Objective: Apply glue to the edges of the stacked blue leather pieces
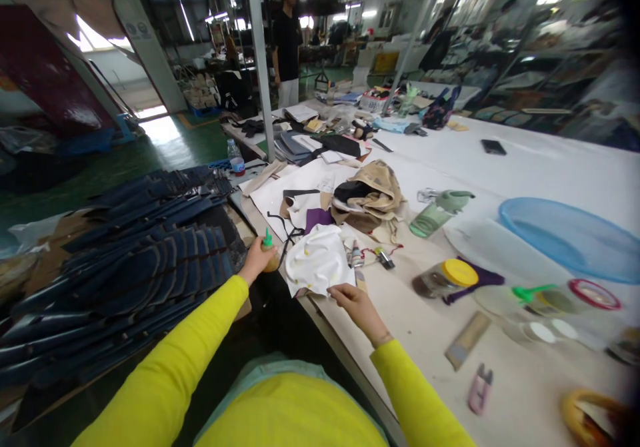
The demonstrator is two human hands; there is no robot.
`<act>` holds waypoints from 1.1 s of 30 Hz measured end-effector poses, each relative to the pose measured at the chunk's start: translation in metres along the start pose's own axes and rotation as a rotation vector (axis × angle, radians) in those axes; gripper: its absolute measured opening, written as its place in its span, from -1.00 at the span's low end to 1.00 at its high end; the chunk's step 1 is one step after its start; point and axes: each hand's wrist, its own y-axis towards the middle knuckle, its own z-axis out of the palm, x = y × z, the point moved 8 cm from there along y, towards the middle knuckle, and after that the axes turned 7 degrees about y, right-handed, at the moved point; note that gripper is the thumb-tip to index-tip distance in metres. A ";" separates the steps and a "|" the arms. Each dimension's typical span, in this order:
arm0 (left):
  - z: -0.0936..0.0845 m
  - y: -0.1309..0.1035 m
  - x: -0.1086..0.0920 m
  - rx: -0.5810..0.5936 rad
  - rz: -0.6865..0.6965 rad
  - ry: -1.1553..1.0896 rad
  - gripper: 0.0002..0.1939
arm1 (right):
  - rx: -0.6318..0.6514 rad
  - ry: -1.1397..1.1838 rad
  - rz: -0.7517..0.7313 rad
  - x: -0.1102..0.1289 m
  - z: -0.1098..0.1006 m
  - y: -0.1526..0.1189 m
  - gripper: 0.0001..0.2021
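My left hand (257, 260) is wrapped round a squeeze bottle (271, 260) with a green nozzle, held at the table's near left edge. With fingers pinched, my right hand (354, 306) grips the lower right corner of a white sheet (320, 260) marked with small yellowish spots. The sheet lies creased on the table, and whether it is cloth or paper I cannot tell. Behind it are a purple piece (319, 218) and a crumpled beige and black cloth bundle (373, 190). Just right of the sheet lies a small tube (357, 254).
Stacked dark blue pieces (160, 260) fill the left side. To the right are a green bottle (437, 212), a yellow-lidded jar (440, 277), a blue basin (565, 234) and pink thread snips (481, 390). A metal post (260, 60) rises behind; a person (287, 40) stands beyond it.
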 end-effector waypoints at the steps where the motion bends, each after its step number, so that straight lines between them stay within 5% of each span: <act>1: 0.000 0.017 -0.003 -0.023 0.008 -0.007 -0.64 | -0.010 -0.015 -0.008 0.000 0.001 0.002 -0.62; 5: 0.016 0.069 -0.004 -0.038 0.027 -0.052 -0.73 | -0.054 -0.080 -0.026 0.002 0.000 0.008 -0.60; 8: 0.033 0.087 0.004 0.011 0.032 -0.102 -0.68 | -0.073 -0.137 -0.011 0.000 -0.002 0.011 -0.57; 14: 0.039 0.082 0.025 0.110 0.020 -0.222 -0.44 | -0.054 -0.203 -0.004 -0.011 0.006 0.025 -0.58; 21: 0.034 0.075 0.041 0.132 -0.139 -0.294 -0.41 | 0.079 -0.258 -0.150 -0.010 0.052 0.060 -0.69; 25: 0.049 0.027 0.062 0.158 -0.326 -0.334 -0.65 | 0.160 -0.301 -0.247 -0.006 0.071 0.068 -0.69; 30: 0.104 -0.081 0.081 0.456 -0.552 -0.461 -0.65 | 0.182 -0.358 -0.318 -0.006 0.077 0.069 -0.65; 33: 0.123 -0.112 0.074 0.603 -0.597 -0.571 -0.61 | 0.175 -0.408 -0.338 -0.006 0.077 0.070 -0.56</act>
